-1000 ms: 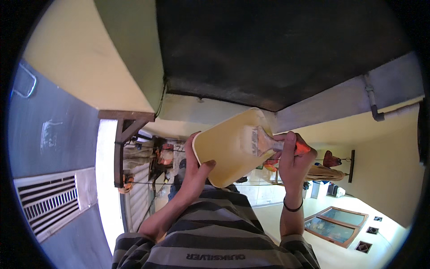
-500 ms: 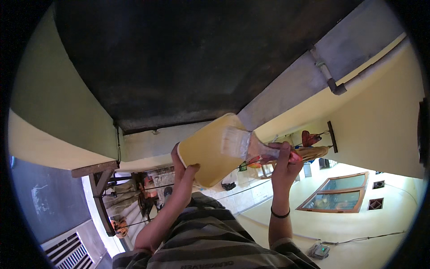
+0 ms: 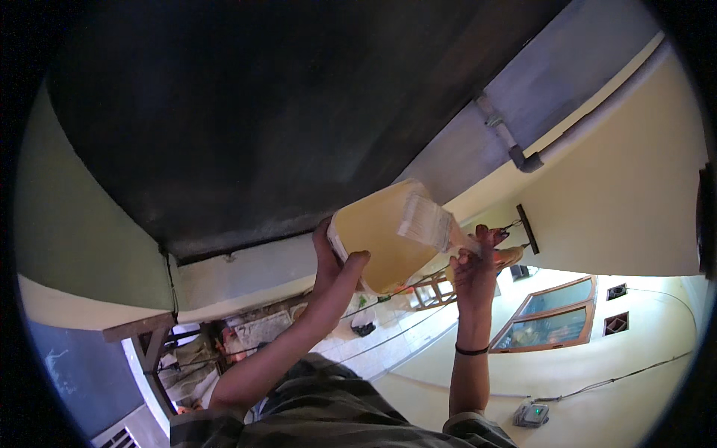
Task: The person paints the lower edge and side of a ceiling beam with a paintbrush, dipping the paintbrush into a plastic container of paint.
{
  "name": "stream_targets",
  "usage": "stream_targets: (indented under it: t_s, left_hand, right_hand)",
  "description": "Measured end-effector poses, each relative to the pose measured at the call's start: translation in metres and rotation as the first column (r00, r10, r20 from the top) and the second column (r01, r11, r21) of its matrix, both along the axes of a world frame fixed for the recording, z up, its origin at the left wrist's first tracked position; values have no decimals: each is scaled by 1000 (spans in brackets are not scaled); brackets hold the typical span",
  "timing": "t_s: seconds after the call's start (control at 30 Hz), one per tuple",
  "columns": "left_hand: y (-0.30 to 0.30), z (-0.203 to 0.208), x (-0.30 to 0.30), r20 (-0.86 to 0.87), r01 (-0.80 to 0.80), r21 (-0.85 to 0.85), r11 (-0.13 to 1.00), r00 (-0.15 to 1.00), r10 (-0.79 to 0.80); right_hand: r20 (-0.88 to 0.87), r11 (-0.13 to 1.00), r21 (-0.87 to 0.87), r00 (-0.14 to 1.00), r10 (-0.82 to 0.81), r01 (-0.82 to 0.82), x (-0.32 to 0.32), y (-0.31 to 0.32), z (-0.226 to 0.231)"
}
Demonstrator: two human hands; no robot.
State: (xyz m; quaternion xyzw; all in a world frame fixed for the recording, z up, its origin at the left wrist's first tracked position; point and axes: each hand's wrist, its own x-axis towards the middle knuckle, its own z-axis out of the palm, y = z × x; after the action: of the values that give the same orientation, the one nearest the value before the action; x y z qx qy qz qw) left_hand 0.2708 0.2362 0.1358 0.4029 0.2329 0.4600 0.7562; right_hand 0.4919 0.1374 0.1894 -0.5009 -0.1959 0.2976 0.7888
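Observation:
My left hand [image 3: 345,267] grips a pale yellow rectangular container [image 3: 373,243] with rounded corners and a whitish edge, its thumb pressed on the near side. Overlapping the container's right part is a wide paintbrush [image 3: 426,222] with pale bristles. My right hand [image 3: 475,275] holds the brush by its handle, some fingers raised and slightly blurred. Whether the bristles touch the container I cannot tell. A dark cord circles the right wrist.
A broad dark surface [image 3: 261,127] fills the upper view, bordered by a grey wall strip [image 3: 523,97]. A bent pipe [image 3: 508,138] runs along the right wall. Lower right are a wood-framed window [image 3: 549,317] and a small box [image 3: 532,414] with wires. A wooden bracket [image 3: 149,336] stands left.
The container and my left hand have shifted right and slightly up in view. The brush has tilted, and my right-hand fingers have changed their hold. The surroundings have moved left as the view turned.

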Motion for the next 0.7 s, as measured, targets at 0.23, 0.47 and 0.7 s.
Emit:
stream_targets:
  t_s: [0.23, 0.47, 0.7]
  left_hand:
    - [25, 24, 50, 46, 56, -58, 997, 997, -54]
    - [39, 36, 102, 55, 91, -128, 988, 995, -85]
    - [35, 44, 92, 81, 51, -62, 997, 996, -46]
  right_hand:
    - [-55, 995, 95, 998, 8, -2, 4, 7, 47]
    - [640, 979, 161, 741, -202, 128, 40, 18, 212]
    - [956, 939, 158, 191, -223, 305, 43, 68, 325]
